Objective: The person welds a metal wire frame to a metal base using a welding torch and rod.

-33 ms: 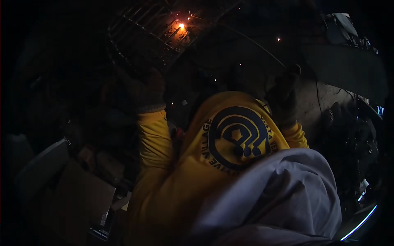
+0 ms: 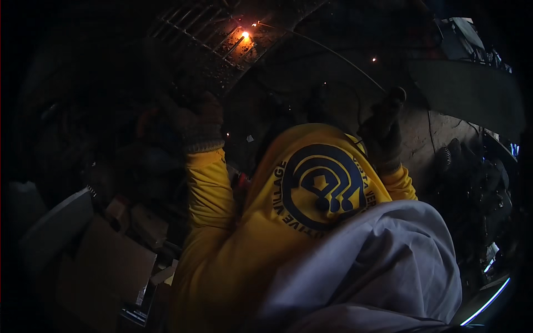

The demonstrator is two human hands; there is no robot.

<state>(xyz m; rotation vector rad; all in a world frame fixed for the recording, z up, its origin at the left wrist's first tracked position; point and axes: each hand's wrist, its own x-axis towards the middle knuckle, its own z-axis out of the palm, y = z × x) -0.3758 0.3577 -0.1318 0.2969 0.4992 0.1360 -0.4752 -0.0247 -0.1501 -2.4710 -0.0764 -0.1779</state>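
Observation:
A thin welding rod (image 2: pixel 333 51) slants across the upper middle, its far tip glowing orange just above a dark metal grate (image 2: pixel 186 30). A bright hot spot (image 2: pixel 245 35) burns on the grate's bars. My right hand (image 2: pixel 383 136), in a dark glove, is closed around a dark electrode holder (image 2: pixel 395 97) at the near end of the rod. My left hand (image 2: pixel 200 122) wears a knit-cuffed glove and reaches toward the grate's near left side. Its fingers fade into darkness, so whether they hold anything is hidden.
Grey cloth (image 2: pixel 377 261) and a yellow shirt (image 2: pixel 311 183) fill the lower middle. Cardboard (image 2: pixel 114 258) and small boxes (image 2: pixel 149 225) lie at the lower left. A dark panel (image 2: pixel 469 94) stands at the right. A cable (image 2: pixel 355 94) loops beside my right hand.
The rod's glowing tip and far length show more clearly, and the floor looks brighter. Small sparks have shifted. The glow on the left edge of the grate has faded. Both hands stay in place.

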